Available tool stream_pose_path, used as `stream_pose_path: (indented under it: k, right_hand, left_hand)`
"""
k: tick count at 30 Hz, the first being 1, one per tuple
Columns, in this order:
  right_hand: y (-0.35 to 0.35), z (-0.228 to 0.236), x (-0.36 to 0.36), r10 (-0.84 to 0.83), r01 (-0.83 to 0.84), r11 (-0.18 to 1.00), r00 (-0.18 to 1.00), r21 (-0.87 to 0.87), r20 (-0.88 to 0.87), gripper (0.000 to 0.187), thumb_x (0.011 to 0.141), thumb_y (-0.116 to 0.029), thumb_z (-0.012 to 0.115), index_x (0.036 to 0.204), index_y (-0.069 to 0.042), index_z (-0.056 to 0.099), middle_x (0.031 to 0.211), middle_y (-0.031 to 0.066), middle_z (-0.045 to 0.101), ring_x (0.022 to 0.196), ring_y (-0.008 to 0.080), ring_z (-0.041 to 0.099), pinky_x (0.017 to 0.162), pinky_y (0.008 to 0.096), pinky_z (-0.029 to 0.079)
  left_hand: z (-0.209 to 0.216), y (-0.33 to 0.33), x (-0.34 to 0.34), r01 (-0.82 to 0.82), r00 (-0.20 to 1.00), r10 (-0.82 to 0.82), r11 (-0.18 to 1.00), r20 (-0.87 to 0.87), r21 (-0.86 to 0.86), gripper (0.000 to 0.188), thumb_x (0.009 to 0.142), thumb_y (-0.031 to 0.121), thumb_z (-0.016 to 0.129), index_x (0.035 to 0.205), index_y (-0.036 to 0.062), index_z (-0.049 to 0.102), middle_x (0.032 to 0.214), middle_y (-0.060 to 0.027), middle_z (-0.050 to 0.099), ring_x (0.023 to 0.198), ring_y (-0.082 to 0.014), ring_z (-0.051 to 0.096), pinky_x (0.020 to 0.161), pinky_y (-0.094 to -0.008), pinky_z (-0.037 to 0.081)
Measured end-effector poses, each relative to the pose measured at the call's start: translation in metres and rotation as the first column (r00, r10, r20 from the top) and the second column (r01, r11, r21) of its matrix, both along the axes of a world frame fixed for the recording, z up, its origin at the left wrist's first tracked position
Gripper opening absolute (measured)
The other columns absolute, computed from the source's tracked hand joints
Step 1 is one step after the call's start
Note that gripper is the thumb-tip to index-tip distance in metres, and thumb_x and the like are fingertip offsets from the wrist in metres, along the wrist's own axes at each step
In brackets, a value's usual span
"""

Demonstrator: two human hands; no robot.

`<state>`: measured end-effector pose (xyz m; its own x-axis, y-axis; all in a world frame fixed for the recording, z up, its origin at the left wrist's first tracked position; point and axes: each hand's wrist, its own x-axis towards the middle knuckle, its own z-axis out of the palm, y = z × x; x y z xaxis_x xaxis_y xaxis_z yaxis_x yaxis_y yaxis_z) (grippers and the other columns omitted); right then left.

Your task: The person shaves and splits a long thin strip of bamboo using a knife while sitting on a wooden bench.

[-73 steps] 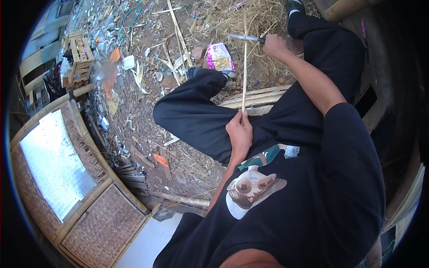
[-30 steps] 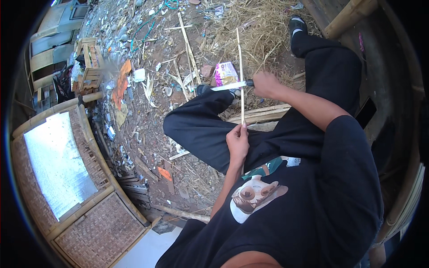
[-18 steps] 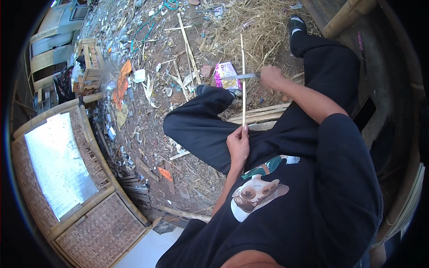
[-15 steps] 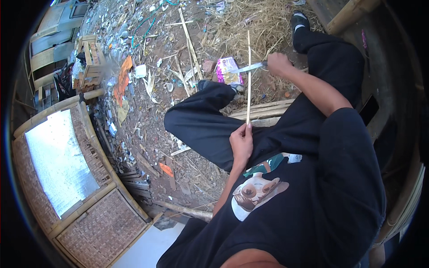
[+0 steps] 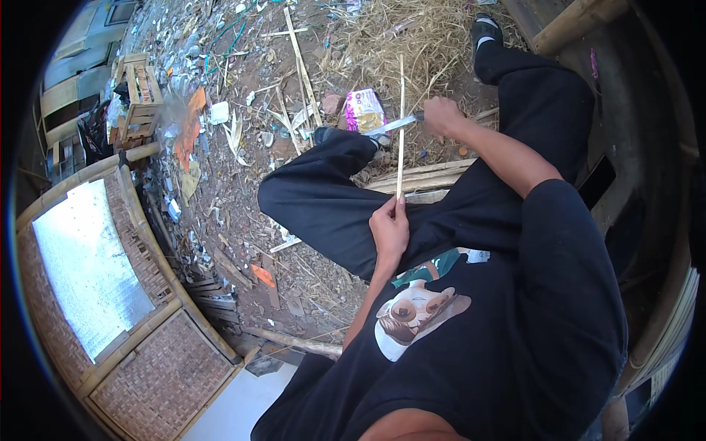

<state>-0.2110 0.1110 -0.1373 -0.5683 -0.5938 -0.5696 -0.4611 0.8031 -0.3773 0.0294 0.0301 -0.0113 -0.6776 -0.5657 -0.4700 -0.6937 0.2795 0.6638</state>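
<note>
Gripping knife, lettered pink-white packet beyond

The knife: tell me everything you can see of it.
The knife has a slim, silvery, metal-looking blade and a dark handle, mostly hidden in the right hand. It slants across the picture, tip to the left and slightly lower than the handle, crossing the pale strip; whether they touch cannot be told.

the left hand pinches the stick low down, between thumb and fingers, its forearm slanting up toward it. the right hand is closed in a fist right of the stick, elbow bent. the left knee points out left of the stick.
</note>
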Motion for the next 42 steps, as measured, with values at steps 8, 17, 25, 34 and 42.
stream_pose_path:
  k: [8, 17, 25, 34, 42]
  right_hand:
    - [0.013, -0.032, -0.036, -0.242, 0.233, 0.969, 0.959, -0.075, -0.148, 0.017, 0.079, -0.012, 0.057, 0.086, 0.001, 0.065, 0.085, 0.0226, 0.066, 0.083, 0.0364, 0.066, 0.070, 0.0458, 0.054]
    - [0.006, -0.018, -0.044, -0.329, 0.326, 0.944, 0.940, -0.055, -0.089, 0.022, 0.078, -0.013, 0.057, 0.091, 0.003, 0.066, 0.092, 0.0239, 0.066, 0.091, 0.0364, 0.065, 0.077, 0.0443, 0.053]
    - [-0.006, 0.030, -0.003, -0.241, 0.256, 0.952, 0.965, -0.166, 0.106, 0.024, 0.071, -0.008, 0.056, 0.087, 0.009, 0.061, 0.089, 0.0297, 0.063, 0.088, 0.0425, 0.063, 0.078, 0.0468, 0.052]
    - [-0.002, -0.003, -0.040, -0.384, 0.369, 0.917, 0.920, -0.153, -0.080, 0.019, 0.075, -0.012, 0.059, 0.086, 0.002, 0.066, 0.089, 0.0242, 0.065, 0.086, 0.0381, 0.065, 0.076, 0.0457, 0.053]
    - [0.009, -0.028, -0.053, -0.388, 0.376, 0.920, 0.915, -0.110, -0.112, 0.019, 0.075, -0.008, 0.056, 0.087, 0.004, 0.066, 0.092, 0.0250, 0.065, 0.089, 0.0389, 0.064, 0.076, 0.0459, 0.053]
  left_hand:
    - [0.009, 0.001, 0.006, 0.039, 0.999, -0.039, 0.999, 0.029, 0.013, 0.022, 0.092, 0.015, 0.054, 0.094, -0.0057, 0.062, 0.053, -0.0118, 0.045, 0.052, -0.0079, 0.035, 0.047, -0.0299, 0.034]
    - [0.018, -0.006, 0.023, -0.006, 1.000, 0.004, 0.994, 0.019, 0.112, 0.026, 0.093, 0.017, 0.054, 0.099, -0.0060, 0.064, 0.056, 0.0001, 0.045, 0.053, -0.0034, 0.037, 0.047, -0.0231, 0.032]
    - [0.012, -0.008, 0.017, -0.139, 0.989, 0.146, 0.964, -0.013, 0.225, 0.025, 0.094, 0.017, 0.053, 0.099, -0.0057, 0.064, 0.060, 0.0028, 0.046, 0.054, -0.0025, 0.039, 0.049, -0.0215, 0.033]
    - [0.021, 0.008, 0.012, 0.020, 0.999, -0.024, 0.994, -0.035, -0.106, 0.021, 0.090, 0.014, 0.055, 0.098, -0.0039, 0.063, 0.054, -0.0114, 0.042, 0.051, -0.0072, 0.034, 0.047, -0.0273, 0.034]
    - [0.023, -0.010, 0.010, 0.119, 0.993, -0.117, 0.990, 0.034, -0.070, 0.023, 0.091, 0.016, 0.056, 0.100, -0.0035, 0.064, 0.057, -0.0153, 0.052, 0.053, -0.0089, 0.043, 0.051, -0.0286, 0.040]
